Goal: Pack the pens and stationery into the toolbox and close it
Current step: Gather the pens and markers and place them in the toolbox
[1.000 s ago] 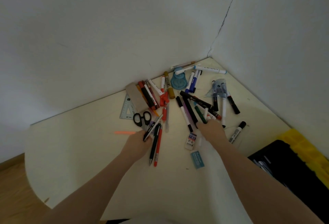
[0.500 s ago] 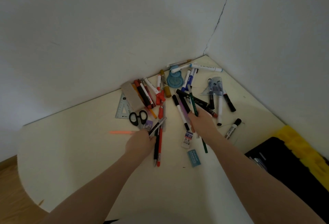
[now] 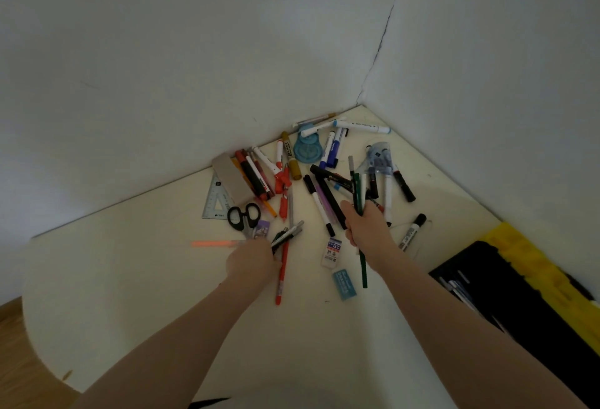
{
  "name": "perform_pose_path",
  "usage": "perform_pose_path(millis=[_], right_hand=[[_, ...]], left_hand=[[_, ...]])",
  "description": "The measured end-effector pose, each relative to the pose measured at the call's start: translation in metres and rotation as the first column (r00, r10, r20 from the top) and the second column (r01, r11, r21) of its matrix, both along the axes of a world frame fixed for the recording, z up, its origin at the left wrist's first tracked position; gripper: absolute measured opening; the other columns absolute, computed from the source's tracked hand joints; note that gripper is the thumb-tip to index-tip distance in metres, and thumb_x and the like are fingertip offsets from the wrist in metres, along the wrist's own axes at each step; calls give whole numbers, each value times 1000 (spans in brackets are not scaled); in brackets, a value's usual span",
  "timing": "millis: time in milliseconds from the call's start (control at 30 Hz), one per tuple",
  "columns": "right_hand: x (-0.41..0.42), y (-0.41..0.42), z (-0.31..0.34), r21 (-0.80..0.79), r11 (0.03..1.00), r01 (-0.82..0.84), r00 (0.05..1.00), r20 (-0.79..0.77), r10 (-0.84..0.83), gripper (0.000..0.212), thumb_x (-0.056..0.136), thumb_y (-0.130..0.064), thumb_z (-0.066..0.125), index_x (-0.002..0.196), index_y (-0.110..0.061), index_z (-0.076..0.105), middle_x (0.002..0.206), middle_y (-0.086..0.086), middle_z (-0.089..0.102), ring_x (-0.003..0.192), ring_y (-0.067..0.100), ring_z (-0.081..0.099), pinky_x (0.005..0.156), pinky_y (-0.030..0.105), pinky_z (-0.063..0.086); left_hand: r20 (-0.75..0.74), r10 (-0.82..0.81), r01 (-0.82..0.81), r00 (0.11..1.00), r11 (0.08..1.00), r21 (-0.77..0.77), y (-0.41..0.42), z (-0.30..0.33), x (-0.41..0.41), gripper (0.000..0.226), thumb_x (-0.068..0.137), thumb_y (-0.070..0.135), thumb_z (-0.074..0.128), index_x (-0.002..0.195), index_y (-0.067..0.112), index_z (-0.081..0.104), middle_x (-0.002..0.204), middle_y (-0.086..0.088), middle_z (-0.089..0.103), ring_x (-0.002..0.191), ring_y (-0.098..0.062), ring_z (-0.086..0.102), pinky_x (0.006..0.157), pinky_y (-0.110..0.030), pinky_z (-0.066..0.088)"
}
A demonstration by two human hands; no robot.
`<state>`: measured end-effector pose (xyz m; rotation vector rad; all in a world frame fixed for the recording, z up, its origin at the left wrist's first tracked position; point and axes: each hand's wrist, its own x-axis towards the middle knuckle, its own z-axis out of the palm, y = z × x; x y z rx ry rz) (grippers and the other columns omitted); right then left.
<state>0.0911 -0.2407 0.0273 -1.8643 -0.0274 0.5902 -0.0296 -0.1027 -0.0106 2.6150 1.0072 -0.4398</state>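
Observation:
Pens, markers and stationery lie scattered on a cream table (image 3: 130, 295) in the wall corner. My right hand (image 3: 367, 230) grips a bunch of pens, among them a long green pen (image 3: 361, 252) that sticks out above and below the fist. My left hand (image 3: 251, 262) grips a few dark pens (image 3: 287, 236) that point up and right, next to a red pen (image 3: 282, 274) lying on the table. The black and yellow toolbox (image 3: 532, 308) stands open at the lower right, with several pens inside.
Black scissors (image 3: 243, 216), a set square (image 3: 216, 202), a brown case (image 3: 232, 178), a blue tape dispenser (image 3: 307, 149), a 2B lead box (image 3: 331, 252), a teal eraser (image 3: 344, 283) and an orange pen (image 3: 214, 243) lie around the hands. Walls close the far sides.
My right hand has closed round a bunch of pens and lifted them off the pile. My left hand has gathered dark pens and shifted slightly; the view moved a little.

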Motion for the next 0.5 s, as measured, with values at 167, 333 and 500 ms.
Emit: perform_pose_path(millis=[167, 333, 500], right_hand=[[-10, -10, 9, -17, 1000, -23, 987, 158, 26, 32, 95, -34, 48, 71, -12, 46, 59, 3, 43, 49, 11, 38, 51, 25, 36], [-20, -18, 12, 13, 999, -49, 947, 320, 42, 33, 98, -25, 43, 70, -10, 50, 67, 4, 50, 61, 14, 46, 64, 34, 43], [-32, -27, -3, 13, 998, -63, 970, 236, 58, 21, 97, -21, 45, 79, -16, 55, 75, -6, 57, 68, 1, 51, 67, 15, 40]], left_hand=[[40, -8, 9, 999, 999, -43, 1, 0, -8, 40, 94, 33, 41, 128, 12, 40, 107, -5, 59, 95, -22, 60, 70, -32, 47], [362, 97, -15, 927, 975, -221, -3, 17, -17, 14, 88, 14, 49, 102, 13, 49, 77, 0, 52, 70, -19, 53, 59, -29, 42], [598, 288, -5, 748, 903, -429, -14, 25, -23, 22, 91, 5, 49, 78, 23, 45, 65, 6, 42, 58, -3, 40, 54, -16, 30]])
